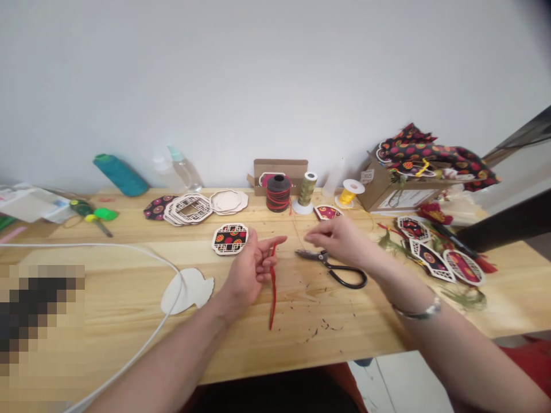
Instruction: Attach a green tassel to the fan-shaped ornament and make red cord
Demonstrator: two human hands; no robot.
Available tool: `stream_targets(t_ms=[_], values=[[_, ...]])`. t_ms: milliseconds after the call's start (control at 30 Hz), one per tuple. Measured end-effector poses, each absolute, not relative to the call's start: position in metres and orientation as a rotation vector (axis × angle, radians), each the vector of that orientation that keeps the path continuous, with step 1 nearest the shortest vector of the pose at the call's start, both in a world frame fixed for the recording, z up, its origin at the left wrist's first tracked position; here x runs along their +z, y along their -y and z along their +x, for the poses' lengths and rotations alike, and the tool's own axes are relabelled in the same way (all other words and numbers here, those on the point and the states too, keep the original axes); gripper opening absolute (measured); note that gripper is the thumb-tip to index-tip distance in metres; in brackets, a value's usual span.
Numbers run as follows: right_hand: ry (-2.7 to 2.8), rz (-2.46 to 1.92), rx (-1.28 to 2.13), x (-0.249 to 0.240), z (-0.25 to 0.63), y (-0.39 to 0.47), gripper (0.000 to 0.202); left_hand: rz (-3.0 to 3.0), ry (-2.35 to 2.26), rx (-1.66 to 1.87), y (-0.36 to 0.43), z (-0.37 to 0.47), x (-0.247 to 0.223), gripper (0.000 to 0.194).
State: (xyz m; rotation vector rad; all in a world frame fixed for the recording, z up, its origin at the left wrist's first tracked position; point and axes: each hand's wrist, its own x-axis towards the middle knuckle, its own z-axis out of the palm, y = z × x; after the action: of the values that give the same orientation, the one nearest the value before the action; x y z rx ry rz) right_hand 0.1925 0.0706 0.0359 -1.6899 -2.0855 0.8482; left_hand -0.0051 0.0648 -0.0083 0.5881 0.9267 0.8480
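Observation:
My left hand point(249, 267) is closed around a red cord point(272, 292), its index finger stretched out to the right; the cord's tail hangs down over the table. Just to the right, my right hand point(333, 238) is in a pinch, and whatever sits between its fingertips is too small to make out. A thin red thread point(297, 226) runs from the dark red spool point(278, 193) to beside those fingertips. Black-handled scissors point(344, 272) lie below my right hand. Behind my left thumb is a lattice-framed patterned piece point(229, 238).
A green thread spool point(305, 192) and a yellow one point(348, 193) stand at the back. Lattice frames point(189, 209) lie stacked on the left, above a pale cutout point(185, 291) crossed by a white cable point(150, 255). Finished pieces point(430, 258) and a cardboard box point(387, 192) occupy the right.

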Motion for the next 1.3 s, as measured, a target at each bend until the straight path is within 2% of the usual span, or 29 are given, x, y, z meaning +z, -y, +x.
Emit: stream_targets(t_ms=[33, 133, 233, 367, 533, 667, 733, 933, 1133, 1300], values=[[1.992, -1.623, 1.029, 0.028, 0.182, -0.072, 0.029, 0.588, -0.915, 0.857, -0.064, -0.005, -0.008, 0.071], [1.687, -1.484, 1.256, 0.004, 0.158, -0.073, 0.033, 0.603, -0.868, 0.881, -0.063, -0.005, -0.011, 0.07], [1.509, -1.359, 1.367, -0.011, 0.146, -0.069, 0.035, 0.631, -0.827, 0.891, -0.062, -0.005, -0.014, 0.069], [1.408, -1.265, 1.418, -0.013, 0.141, -0.064, 0.025, 0.651, -0.823, 0.867, -0.06, -0.003, -0.014, 0.067], [1.407, -1.266, 1.345, -0.013, 0.141, -0.062, 0.015, 0.644, -0.818, 0.848, -0.059, 0.001, -0.013, 0.058], [1.435, -1.277, 1.249, -0.015, 0.144, -0.063, 0.014, 0.696, -0.788, 0.855, -0.06, 0.001, -0.018, 0.032], [1.466, -1.324, 1.166, -0.016, 0.145, -0.063, 0.012, 0.756, -0.777, 0.835, -0.061, 0.001, -0.02, 0.026], [1.624, -1.374, 0.935, -0.017, 0.149, -0.063, 0.012, 0.867, -0.825, 0.815, -0.058, 0.002, -0.019, 0.019], [1.833, -1.379, 0.708, -0.017, 0.154, -0.062, 0.015, 0.965, -0.936, 0.772, -0.057, 0.002, -0.023, 0.02], [1.901, -1.378, 0.649, -0.017, 0.157, -0.061, 0.012, 1.015, -0.942, 0.759, -0.059, 0.0, -0.028, 0.02]])
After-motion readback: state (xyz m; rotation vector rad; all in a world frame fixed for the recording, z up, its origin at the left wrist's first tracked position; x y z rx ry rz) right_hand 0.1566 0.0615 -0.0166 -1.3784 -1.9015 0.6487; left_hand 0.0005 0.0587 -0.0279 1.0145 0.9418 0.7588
